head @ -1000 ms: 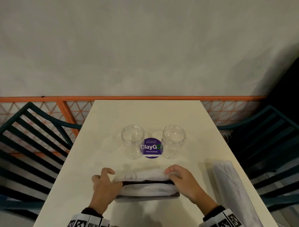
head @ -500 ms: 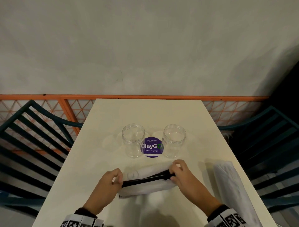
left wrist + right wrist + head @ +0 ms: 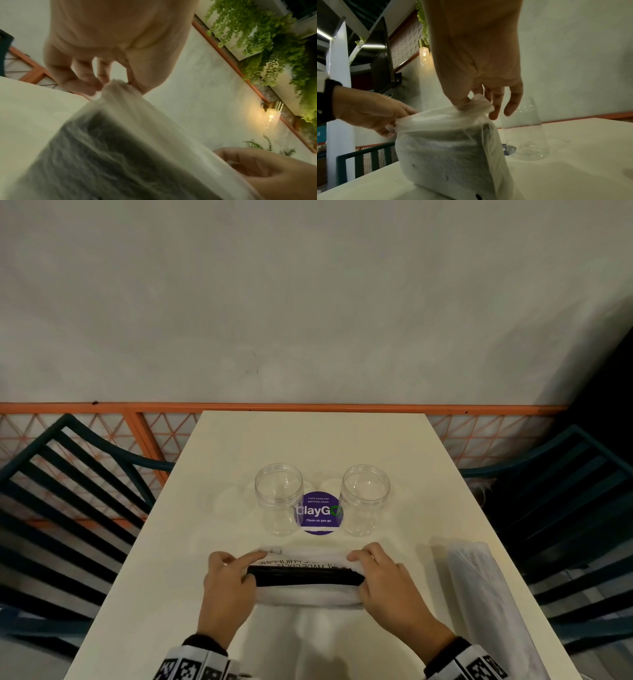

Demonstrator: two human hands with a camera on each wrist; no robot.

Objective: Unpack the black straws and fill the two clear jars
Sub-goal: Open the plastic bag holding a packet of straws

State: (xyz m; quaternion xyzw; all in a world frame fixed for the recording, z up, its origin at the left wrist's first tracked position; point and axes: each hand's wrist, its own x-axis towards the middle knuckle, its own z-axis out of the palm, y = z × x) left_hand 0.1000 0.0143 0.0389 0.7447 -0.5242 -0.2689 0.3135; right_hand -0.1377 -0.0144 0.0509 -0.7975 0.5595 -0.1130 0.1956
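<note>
A milky plastic pack (image 3: pixel 308 594) of black straws (image 3: pixel 305 576) lies crosswise on the cream table (image 3: pixel 308 440) near me. My left hand (image 3: pixel 226 587) pinches the wrapper's left end (image 3: pixel 116 86). My right hand (image 3: pixel 380 580) pinches the right end (image 3: pixel 476 104), thumb and fingers bunching the film. The dark straws (image 3: pixel 447 151) show through the wrapper. Two empty clear jars stand upright behind the pack, one on the left (image 3: pixel 279 498) and one on the right (image 3: pixel 365 498); the right wrist view shows one of them (image 3: pixel 525 129).
A purple round ClayGo sticker (image 3: pixel 319 513) lies between the jars. A second long white plastic pack (image 3: pixel 486 594) lies along the table's right edge. Dark green slatted chairs (image 3: pixel 68 501) flank the table on both sides, and an orange railing (image 3: pixel 274 407) runs along the wall.
The pack, tilted half a second ago, now lies level, and printed text shows on its far side. Both hands still pinch its ends and have spread the film wider.
</note>
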